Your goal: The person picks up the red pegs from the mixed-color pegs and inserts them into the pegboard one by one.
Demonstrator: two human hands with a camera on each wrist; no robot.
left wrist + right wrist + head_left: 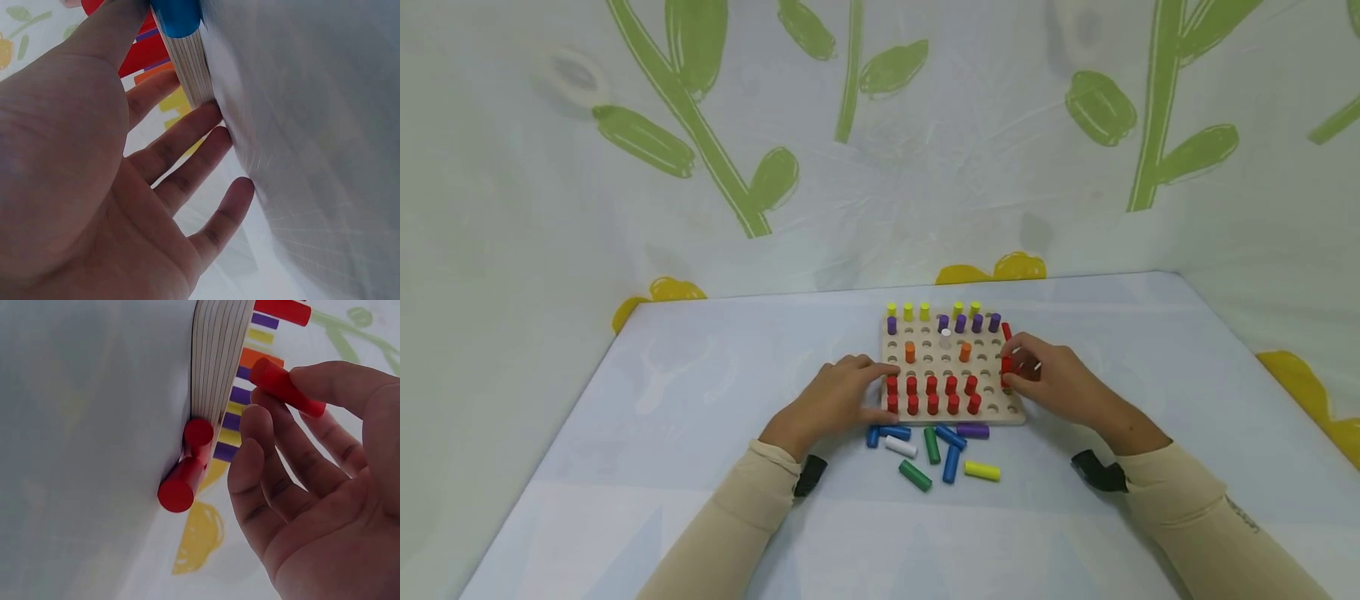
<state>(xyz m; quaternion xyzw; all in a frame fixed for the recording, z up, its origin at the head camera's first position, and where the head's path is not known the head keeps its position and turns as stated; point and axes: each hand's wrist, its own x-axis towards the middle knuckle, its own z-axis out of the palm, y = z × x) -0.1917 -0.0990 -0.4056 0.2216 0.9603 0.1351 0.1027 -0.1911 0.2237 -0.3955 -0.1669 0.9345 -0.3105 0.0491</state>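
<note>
A pale wooden peg board (1017, 418) lies on the table, with upright pegs in some holes. My left hand (829, 402) is at its left edge; the left wrist view shows extended fingers (187, 134) beside the layered edge. My right hand (1060, 379) is over the board's right edge. It pinches a red peg (287, 387) between thumb and fingers, tilted and apart from the board in the right wrist view. Two loose red pegs (178, 485) lie against the board's side. Two front rows hold red pegs (932, 404).
Loose blue, green, white, purple and yellow pegs (982, 471) lie in front of the board. Yellow pegs (924, 312) and purple pegs (960, 323) stand in the back rows. Orange pegs (910, 352) and a white peg (945, 339) stand mid-board. A leaf-patterned wall (985, 192) rises behind.
</note>
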